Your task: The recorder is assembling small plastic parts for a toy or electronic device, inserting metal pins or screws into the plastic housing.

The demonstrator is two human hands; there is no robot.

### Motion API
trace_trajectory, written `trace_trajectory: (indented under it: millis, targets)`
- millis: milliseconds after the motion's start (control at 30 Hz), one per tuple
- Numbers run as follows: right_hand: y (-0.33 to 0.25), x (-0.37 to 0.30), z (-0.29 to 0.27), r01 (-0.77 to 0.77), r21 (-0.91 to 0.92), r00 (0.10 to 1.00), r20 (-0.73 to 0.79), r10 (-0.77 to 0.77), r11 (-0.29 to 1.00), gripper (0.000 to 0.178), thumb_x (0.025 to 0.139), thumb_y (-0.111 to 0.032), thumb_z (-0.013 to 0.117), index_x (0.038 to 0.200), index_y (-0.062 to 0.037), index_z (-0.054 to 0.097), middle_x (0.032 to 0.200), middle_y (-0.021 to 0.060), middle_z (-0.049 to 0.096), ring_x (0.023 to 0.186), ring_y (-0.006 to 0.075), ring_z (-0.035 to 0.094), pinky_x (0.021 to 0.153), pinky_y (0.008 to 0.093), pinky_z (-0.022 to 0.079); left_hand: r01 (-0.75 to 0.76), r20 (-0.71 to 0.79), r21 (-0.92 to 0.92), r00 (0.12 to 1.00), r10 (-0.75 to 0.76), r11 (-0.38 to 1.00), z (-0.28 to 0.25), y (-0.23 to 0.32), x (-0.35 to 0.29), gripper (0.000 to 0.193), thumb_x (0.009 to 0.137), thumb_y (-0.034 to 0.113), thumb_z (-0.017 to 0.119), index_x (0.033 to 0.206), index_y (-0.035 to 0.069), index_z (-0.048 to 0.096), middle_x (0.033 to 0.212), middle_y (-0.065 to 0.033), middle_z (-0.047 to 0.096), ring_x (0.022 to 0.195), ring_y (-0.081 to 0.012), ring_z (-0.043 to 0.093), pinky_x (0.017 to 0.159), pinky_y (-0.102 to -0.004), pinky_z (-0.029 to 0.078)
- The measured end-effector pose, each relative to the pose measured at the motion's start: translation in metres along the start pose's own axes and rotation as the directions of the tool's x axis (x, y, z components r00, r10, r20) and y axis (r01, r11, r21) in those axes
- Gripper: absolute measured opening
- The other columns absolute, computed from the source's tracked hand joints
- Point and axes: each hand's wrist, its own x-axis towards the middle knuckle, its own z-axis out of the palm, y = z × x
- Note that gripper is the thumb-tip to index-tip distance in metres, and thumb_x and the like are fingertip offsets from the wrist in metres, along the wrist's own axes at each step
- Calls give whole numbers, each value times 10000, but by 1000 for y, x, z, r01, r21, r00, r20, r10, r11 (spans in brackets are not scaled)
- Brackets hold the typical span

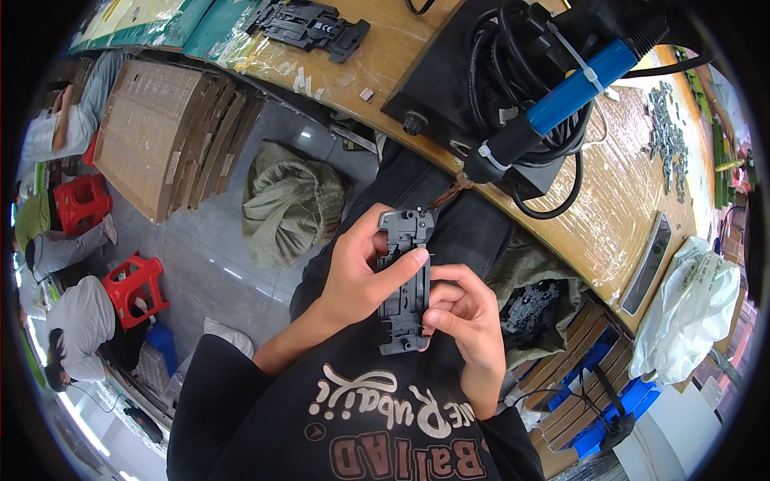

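Observation:
In front of my lap I hold a black plastic chassis point(407, 301), long and narrow like a toy car's base, with moulded slots and posts. My left hand point(357, 276) grips its left side, the thumb lying across the upper face. Along the lower right edge, my right hand point(465, 317) has its fingers curled in, with thumb and fingertips against the chassis. Whether a small part sits between those fingertips cannot be made out. A similar black chassis point(309, 28) lies on the workbench point(353, 84) at the far left.
A blue-and-black handled tool point(573, 96) is tied to coiled black cables above a dark box. Small dark parts point(668, 144) are scattered at the bench's right. Cloth sacks point(289, 204) flank my legs. Stacked cardboard point(152, 136), red stools point(135, 289) and seated people are at left.

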Motion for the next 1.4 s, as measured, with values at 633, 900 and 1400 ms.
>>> trace_trajectory:
  millis: [633, 900, 1400]
  targets:
    - [-1, 3, 1, 32, -21, 999, -36, -33, 999, 370, 767, 63, 571, 1108, 38, 431, 757, 67, 553, 657, 115, 562, 552, 212, 464, 33, -35, 9, 999, -32, 999, 2, 1, 4, 192, 775, 42, 588, 924, 13, 470, 771, -10, 529, 683, -38, 512, 590, -177, 416]
    - [-3, 3, 8, 40, 23, 998, -57, -38, 999, 354, 775, 41, 569, 1102, 40, 435, 748, 70, 557, 631, 117, 560, 529, 214, 467, 48, -32, 3, 998, -48, 999, 2, 6, 5, 185, 771, 35, 586, 912, 15, 468, 765, -11, 531, 675, -40, 511, 580, -177, 414]
    - [-9, 3, 11, 51, 101, 998, -28, -48, 994, 325, 780, 38, 558, 1080, 49, 433, 736, 83, 555, 614, 130, 563, 474, 231, 473, 85, -58, -25, 995, -86, 996, 6, 11, 5, 171, 771, 47, 589, 880, 29, 459, 758, -5, 530, 677, -30, 504, 572, -167, 406]
